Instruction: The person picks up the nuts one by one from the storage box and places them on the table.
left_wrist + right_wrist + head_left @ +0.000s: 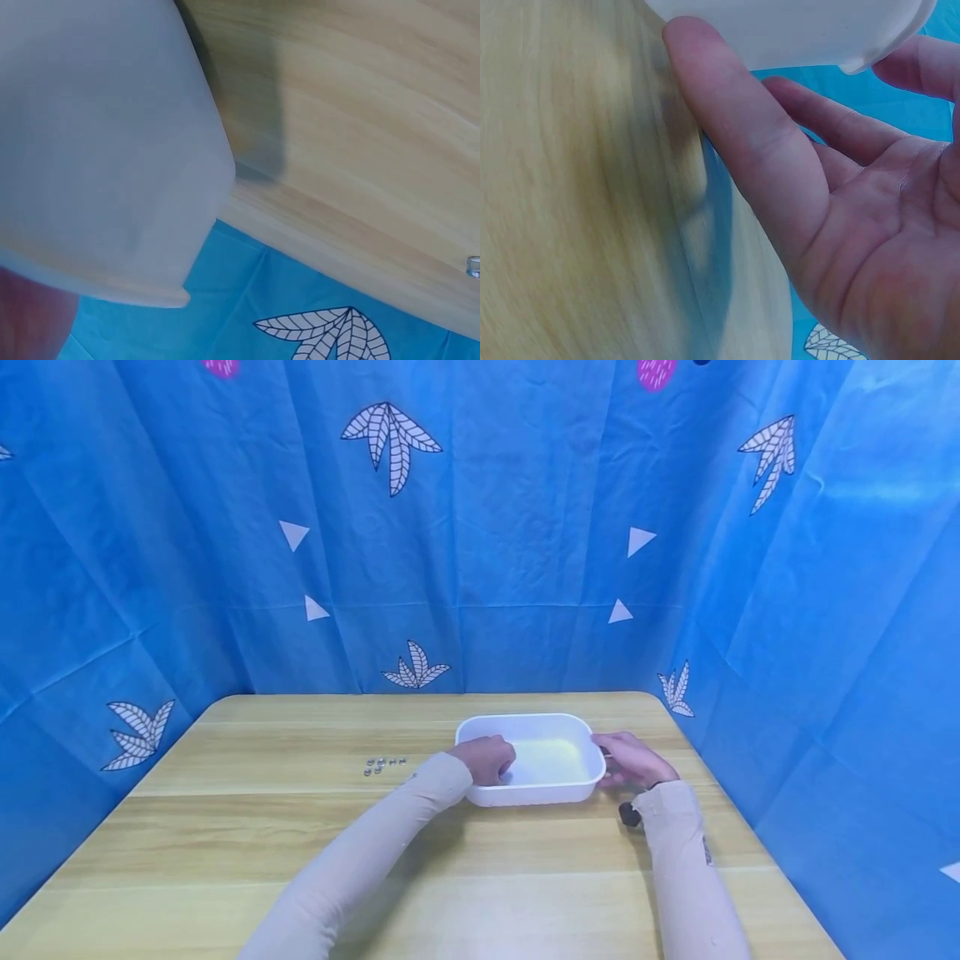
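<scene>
A white rectangular plastic tub (538, 793) is right of the table's middle in the head view. My left hand (486, 758) reaches over its left rim, fingers curled down inside; I cannot tell whether they hold something. Only a blurred bit of that hand (34, 319) shows past the tub's wall (112, 157) in the left wrist view. My right hand (633, 758) grips the tub's right end. In the right wrist view, one finger (919, 67) lies at the rim and another digit presses the outer wall. Several small clear glass pieces (381, 763) lie left of the tub.
The wooden table (225, 852) has light grain and rounded far corners. Blue patterned curtain (517, 543) hangs behind it and along both sides. A small black device (629, 814) sits by the right wrist.
</scene>
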A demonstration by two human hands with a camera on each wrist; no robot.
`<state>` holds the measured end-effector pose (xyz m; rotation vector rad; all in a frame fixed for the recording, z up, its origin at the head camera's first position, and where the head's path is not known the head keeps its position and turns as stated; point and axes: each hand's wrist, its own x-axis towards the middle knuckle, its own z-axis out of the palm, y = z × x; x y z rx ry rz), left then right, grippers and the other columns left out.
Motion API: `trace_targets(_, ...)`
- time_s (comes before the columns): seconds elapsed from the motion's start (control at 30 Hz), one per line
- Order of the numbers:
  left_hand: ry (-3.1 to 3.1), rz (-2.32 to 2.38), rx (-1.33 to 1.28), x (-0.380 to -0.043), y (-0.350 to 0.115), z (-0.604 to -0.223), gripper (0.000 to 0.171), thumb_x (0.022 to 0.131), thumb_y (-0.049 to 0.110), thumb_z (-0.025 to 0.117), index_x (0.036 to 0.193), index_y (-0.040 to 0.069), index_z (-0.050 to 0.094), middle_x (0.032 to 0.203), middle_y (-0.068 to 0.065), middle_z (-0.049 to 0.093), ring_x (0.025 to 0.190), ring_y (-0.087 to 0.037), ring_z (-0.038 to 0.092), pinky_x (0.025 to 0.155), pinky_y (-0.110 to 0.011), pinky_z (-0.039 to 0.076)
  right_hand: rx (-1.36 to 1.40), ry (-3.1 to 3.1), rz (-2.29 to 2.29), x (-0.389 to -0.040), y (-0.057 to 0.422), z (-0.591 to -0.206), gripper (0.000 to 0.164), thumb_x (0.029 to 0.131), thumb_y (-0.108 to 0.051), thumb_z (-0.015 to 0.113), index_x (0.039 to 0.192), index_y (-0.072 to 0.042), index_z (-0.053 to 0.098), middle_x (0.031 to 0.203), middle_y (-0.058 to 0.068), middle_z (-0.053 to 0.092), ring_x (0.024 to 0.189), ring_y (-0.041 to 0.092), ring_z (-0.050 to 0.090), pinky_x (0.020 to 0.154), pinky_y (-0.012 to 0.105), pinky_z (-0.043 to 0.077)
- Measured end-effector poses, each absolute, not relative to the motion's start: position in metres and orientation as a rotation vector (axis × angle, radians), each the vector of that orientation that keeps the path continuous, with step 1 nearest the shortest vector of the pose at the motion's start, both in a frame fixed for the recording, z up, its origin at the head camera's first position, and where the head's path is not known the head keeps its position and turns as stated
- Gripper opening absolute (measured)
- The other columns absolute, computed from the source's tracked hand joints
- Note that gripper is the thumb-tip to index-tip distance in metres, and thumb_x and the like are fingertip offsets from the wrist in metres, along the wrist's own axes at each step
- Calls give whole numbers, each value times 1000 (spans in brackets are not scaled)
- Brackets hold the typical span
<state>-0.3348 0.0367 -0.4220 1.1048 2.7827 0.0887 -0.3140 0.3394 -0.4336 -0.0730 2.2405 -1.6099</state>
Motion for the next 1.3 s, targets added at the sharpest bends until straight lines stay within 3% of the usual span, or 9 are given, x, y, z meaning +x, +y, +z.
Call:
trace_targets(0.37,2787,93,1104,-340,26,-412,17,89,14,76,78,17,63,73,5,63,67,-10,58,65,-22,48,-64,2225,-1627,-315,339,-434,54,111,-34,39,149,4,46,138,23,59,106,20,70,90,41,62)
trace_targets(0.8,2807,82,1032,-339,14,-392,22,83,18,84,78,16,63,79,2,63,75,-13,58,69,-25,51,-72,2215,-1635,-318,341,-437,54,112,-34,38,147,6,47,123,11,65,103,17,69,89,41,62)
trace_targets(1.1,2796,115,1003,-343,3,-383,16,84,14,85,88,11,70,79,4,66,75,-11,60,71,-23,53,-86,2216,-1626,-318,342,-436,55,112,-34,37,148,6,46,129,16,64,105,18,69,89,40,62)
trace_targets(1.3,2811,108,1044,-343,-4,-379,17,83,12,84,83,13,67,77,3,66,72,-12,60,69,-23,53,-81,2217,-1621,-315,340,-434,54,112,-33,37,148,6,45,132,18,62,107,19,69,89,40,62)
